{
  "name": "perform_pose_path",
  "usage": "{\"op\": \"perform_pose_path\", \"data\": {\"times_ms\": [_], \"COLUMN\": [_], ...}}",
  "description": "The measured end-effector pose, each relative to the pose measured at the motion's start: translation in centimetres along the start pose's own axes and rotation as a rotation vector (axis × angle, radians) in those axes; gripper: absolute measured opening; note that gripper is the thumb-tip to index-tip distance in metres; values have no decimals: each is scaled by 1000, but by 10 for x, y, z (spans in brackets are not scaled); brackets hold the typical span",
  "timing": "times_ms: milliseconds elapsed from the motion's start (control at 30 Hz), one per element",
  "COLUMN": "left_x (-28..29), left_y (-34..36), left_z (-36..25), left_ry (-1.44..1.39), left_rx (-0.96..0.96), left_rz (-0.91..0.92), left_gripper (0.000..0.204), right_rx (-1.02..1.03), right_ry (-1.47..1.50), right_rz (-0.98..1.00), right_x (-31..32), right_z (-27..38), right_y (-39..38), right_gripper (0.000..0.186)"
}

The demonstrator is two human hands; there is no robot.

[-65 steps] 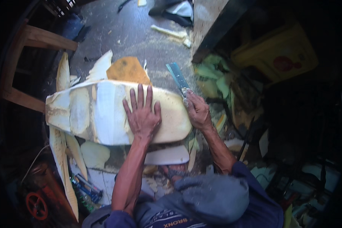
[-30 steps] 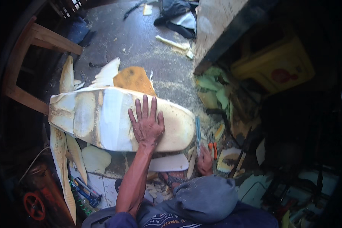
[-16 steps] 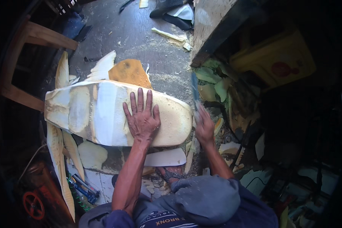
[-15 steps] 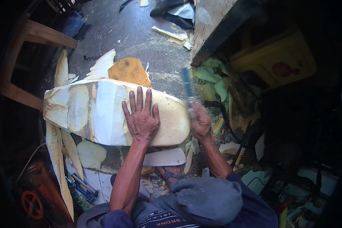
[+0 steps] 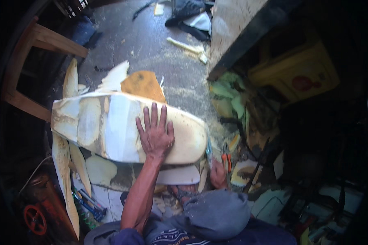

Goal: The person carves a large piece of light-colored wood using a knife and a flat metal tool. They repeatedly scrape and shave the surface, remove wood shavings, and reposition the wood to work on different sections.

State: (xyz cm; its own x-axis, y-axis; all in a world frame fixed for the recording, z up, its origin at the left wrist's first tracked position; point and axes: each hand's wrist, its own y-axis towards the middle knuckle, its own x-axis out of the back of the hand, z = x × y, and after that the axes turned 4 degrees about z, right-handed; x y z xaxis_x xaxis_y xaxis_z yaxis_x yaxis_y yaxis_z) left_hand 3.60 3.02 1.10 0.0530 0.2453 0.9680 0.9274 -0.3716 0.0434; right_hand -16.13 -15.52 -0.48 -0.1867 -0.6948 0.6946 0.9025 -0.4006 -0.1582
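- While the left hand (image 5: 155, 136) stays spread flat on the pale carved block (image 5: 122, 128), palm down and fingers fanned, the right hand (image 5: 217, 173) has dropped from beside the block's rounded end to low at its near right corner, just above the person's lap
- Its grip is closed around the handle of a blade (image 5: 209, 148), which half a second ago stood raised above the block's end and now runs edge-on along that right end, close against the wood; whether it touches the wood I cannot tell
- That looks like the bottom of a downward chopping or shaving stroke on the rounded end, so the shaping seems to go on stroke by stroke rather than being done
- The block itself has hardly shifted: it lies across the floor in front of the person, squared end to the left, rounded end to the right, with an orange-brown slab (image 5: 143, 85) just behind it
- Pale offcuts (image 5: 65, 179) lie around and under it, and a wooden chair frame (image 5: 32, 69) stands well to the left
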Motion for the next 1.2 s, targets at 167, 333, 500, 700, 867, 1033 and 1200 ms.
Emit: {"op": "perform_pose_path", "data": {"times_ms": [167, 333, 500, 700, 867, 1033, 1200], "left_x": [0, -1, -3, 0, -3, -1, -2], "left_y": [-3, -5, -2, -2, -1, -3, 1], "left_z": [-1, 0, 0, -2, -2, -2, -4], "left_ry": [34, -6, 49, 30, 77, 50, 103], "left_rx": [-42, -22, -26, -18, -32, -12, 4], "left_rz": [-37, -29, -21, -42, -10, -40, 19], "left_gripper": [57, 58, 59, 58, 58, 59, 58], "right_rx": [164, -48, 237, -113, 159, 50, 245], "right_ry": [158, 157, 202, 209, 208, 217, 269], "right_rz": [-62, 65, 9, 77, 133, 146, 109], "right_x": [11, 7, 17, 25, 34, 48, 39], "right_z": [16, -4, 4, -6, 6, -12, -4], "right_y": [59, 0, 54, 23, 72, 37, 71], "right_gripper": [41, 43, 42, 40, 35, 36, 36]}}
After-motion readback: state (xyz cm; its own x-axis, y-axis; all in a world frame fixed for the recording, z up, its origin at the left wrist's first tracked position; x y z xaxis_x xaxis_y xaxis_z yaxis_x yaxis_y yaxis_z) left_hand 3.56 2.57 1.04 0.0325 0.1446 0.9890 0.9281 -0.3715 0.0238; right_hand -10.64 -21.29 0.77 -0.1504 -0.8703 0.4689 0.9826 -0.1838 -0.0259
